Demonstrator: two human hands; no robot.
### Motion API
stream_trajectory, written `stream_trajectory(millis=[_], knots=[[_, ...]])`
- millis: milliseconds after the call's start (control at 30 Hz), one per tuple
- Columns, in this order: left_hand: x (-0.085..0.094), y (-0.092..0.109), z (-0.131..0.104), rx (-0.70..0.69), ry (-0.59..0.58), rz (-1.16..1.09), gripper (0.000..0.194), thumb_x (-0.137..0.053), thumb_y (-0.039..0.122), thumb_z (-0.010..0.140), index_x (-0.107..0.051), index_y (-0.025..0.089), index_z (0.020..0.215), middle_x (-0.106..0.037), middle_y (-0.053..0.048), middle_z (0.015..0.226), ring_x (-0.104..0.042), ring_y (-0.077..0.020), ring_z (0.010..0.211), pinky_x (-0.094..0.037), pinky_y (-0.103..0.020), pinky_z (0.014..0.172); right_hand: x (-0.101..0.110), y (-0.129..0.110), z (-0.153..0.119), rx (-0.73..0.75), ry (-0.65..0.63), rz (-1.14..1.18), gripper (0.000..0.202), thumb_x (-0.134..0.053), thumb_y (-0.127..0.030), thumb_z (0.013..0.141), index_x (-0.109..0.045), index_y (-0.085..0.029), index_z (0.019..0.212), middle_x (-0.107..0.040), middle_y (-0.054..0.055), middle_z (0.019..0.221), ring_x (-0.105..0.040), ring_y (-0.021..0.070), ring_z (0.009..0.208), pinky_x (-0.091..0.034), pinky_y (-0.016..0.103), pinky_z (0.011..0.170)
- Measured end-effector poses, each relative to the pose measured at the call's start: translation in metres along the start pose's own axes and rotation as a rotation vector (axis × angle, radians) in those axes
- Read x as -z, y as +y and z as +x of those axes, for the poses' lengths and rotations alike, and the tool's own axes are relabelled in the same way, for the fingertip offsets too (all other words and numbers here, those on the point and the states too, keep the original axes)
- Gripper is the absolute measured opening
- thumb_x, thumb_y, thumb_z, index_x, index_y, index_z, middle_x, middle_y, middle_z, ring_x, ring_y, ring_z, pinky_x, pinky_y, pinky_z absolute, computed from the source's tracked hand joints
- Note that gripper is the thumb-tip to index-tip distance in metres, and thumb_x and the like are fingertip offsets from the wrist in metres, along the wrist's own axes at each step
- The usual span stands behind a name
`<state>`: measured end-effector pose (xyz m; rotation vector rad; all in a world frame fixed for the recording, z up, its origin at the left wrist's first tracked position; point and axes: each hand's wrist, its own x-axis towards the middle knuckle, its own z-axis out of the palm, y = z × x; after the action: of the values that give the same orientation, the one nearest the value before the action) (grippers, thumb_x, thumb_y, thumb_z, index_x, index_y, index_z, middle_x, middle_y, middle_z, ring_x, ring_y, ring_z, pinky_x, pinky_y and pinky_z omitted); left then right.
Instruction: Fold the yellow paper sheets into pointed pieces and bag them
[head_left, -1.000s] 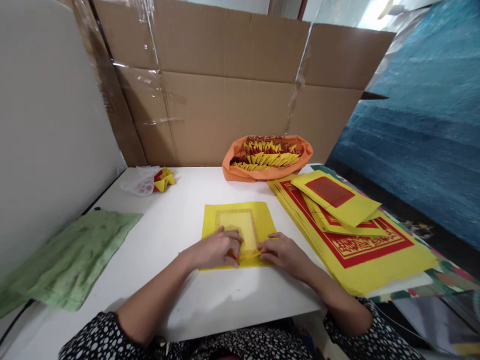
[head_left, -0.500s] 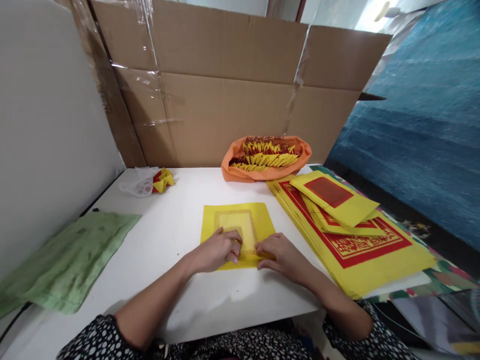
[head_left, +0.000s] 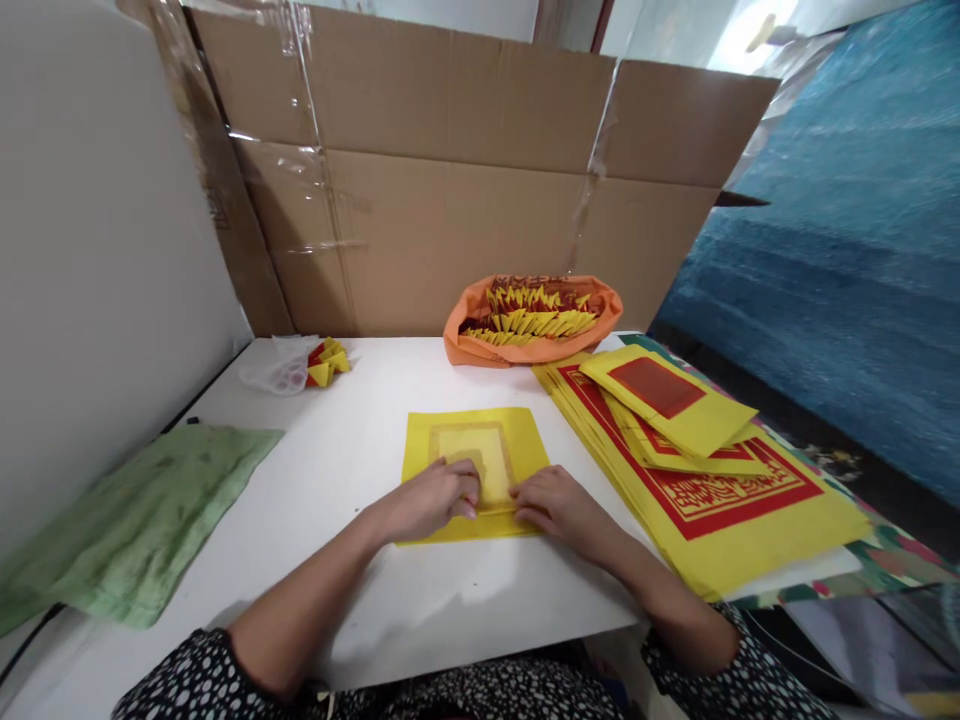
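A yellow paper sheet [head_left: 529, 438] lies on the white table in front of me, its plain back up, with a printed frame showing faintly through. A narrow fold or crease runs along its near edge. My left hand [head_left: 433, 493] rests on the near left part, fingers curled and pinched at that edge. At the near right corner, my right hand [head_left: 561, 508] has its fingertips and thumb pressed together on the same strip. Both palms face down, and the fingers partly hide the fold.
On the right lies a stack of yellow sheets [head_left: 780, 540] with red print, smaller printed sheets [head_left: 716, 425] on top. An orange bag [head_left: 457, 345] holding folded yellow-red pieces stands behind. Folded pieces [head_left: 328, 362], a clear plastic bag [head_left: 276, 372] and a green cloth [head_left: 150, 530] are left.
My right thumb has drawn in toward its fingers at the sheet's near edge. My left fingers have shifted slightly left and closed more tightly. The sheet stays in about the same place.
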<state>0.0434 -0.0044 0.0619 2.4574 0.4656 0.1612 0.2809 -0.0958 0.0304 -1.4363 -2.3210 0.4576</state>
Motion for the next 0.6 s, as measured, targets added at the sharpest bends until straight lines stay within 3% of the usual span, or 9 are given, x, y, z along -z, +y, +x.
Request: stream_trajectory(millis=[100,167,233,300,367,433,500,600], knots=[[0.023,0.026,-0.014,-0.026,0.132,0.012,0.008,-0.056,0.026,0.092,-0.059,0.019,0.092,-0.058,-0.008,0.117,-0.052,-0.0241,0.114,-0.043,-0.04,0.095,0.014,-0.009,-0.001,0.005,-0.03,0.02,0.012,-0.055,-0.019,0.093,-0.063,-0.021,0.101,-0.07,0.005,0.103,-0.062,0.0193,0.096,-0.039,0.035,0.09],[0.038,0.048,-0.025,-0.087,0.187,0.01,0.019,-0.059,0.033,0.092,-0.057,0.021,0.106,-0.054,-0.009,0.128,-0.046,-0.0248,0.125,-0.041,-0.041,0.102,0.029,-0.017,-0.002,-0.008,-0.085,0.044,0.011,-0.053,-0.023,0.095,-0.063,-0.021,0.099,-0.07,0.004,0.096,-0.061,0.0187,0.091,-0.042,0.031,0.082],[0.047,0.067,-0.034,-0.191,0.119,-0.023,0.022,-0.058,0.035,0.092,-0.057,0.022,0.109,-0.056,-0.008,0.128,-0.05,-0.0218,0.123,-0.042,-0.036,0.102,0.043,-0.022,0.001,-0.038,-0.157,0.092,0.013,-0.051,-0.026,0.096,-0.062,-0.022,0.091,-0.068,0.001,0.086,-0.06,0.0169,0.081,-0.041,0.026,0.07],[0.044,0.076,-0.035,-0.23,0.024,-0.009,0.022,-0.056,0.036,0.094,-0.059,0.023,0.111,-0.058,-0.006,0.125,-0.055,-0.0195,0.117,-0.045,-0.032,0.099,0.049,-0.021,0.008,-0.074,-0.196,0.145,0.016,-0.049,-0.027,0.097,-0.059,-0.022,0.085,-0.066,-0.001,0.079,-0.059,0.0149,0.073,-0.039,0.024,0.063],[0.03,0.072,-0.029,-0.197,-0.021,0.078,0.024,-0.053,0.036,0.095,-0.059,0.023,0.114,-0.059,-0.006,0.125,-0.056,-0.02,0.116,-0.045,-0.033,0.098,0.045,-0.013,0.018,-0.134,-0.153,0.105,0.016,-0.05,-0.024,0.095,-0.058,-0.021,0.081,-0.065,-0.002,0.077,-0.058,0.0145,0.07,-0.037,0.024,0.061],[0.008,0.056,-0.017,-0.146,0.015,0.219,0.028,-0.051,0.035,0.096,-0.057,0.021,0.12,-0.058,-0.009,0.129,-0.053,-0.0238,0.122,-0.041,-0.04,0.104,0.034,-0.001,0.03,-0.197,-0.063,-0.038,0.018,-0.054,-0.022,0.093,-0.057,-0.02,0.075,-0.064,-0.001,0.076,-0.057,0.0156,0.07,-0.036,0.026,0.063],[-0.014,0.033,-0.006,-0.064,0.086,0.378,0.032,-0.048,0.031,0.098,-0.053,0.022,0.128,-0.05,-0.01,0.14,-0.038,-0.0293,0.136,-0.029,-0.051,0.112,0.021,0.012,0.042,-0.228,0.0,-0.154,0.018,-0.058,-0.022,0.091,-0.057,-0.02,0.073,-0.063,0.001,0.078,-0.057,0.0167,0.073,-0.036,0.027,0.067],[-0.039,0.0,0.005,0.067,0.138,0.538,0.05,-0.048,0.038,0.097,-0.036,0.027,0.145,-0.03,-0.013,0.155,-0.023,-0.0367,0.143,-0.024,-0.061,0.11,0.006,0.025,0.056,-0.236,0.028,-0.18,0.014,-0.061,-0.022,0.09,-0.058,-0.019,0.076,-0.064,0.001,0.082,-0.058,0.0178,0.079,-0.036,0.029,0.073]])
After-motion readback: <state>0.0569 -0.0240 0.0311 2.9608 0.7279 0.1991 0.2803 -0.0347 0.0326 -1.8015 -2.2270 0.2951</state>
